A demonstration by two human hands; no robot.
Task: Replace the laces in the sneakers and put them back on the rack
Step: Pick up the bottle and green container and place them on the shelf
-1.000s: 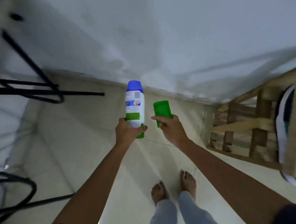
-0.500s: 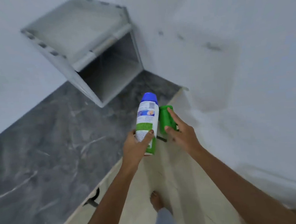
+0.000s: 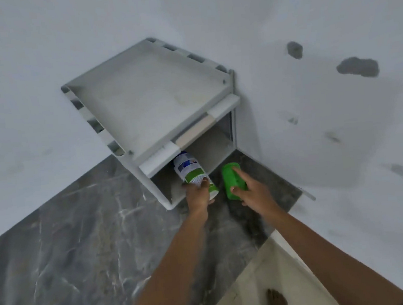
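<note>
My left hand (image 3: 197,197) grips a white and green spray can (image 3: 192,173) by its base. The can is tilted, and its blue top reaches into the open front of a white plastic cabinet (image 3: 151,100) on the counter. My right hand (image 3: 251,191) holds a green cap (image 3: 232,181) just right of the can, index finger laid along its side, over the dark counter in front of the cabinet. No sneakers, laces or shoe rack are in view.
The grey marble counter (image 3: 82,250) runs along white walls into a corner, where the cabinet stands. The counter's edge runs diagonally at lower right, with pale floor tiles (image 3: 253,295) and my bare feet below.
I have turned from the floor and wooden rack to the counter corner. Both hands have moved forward, and the can's top has gone into the cabinet opening, the cap following beside it.
</note>
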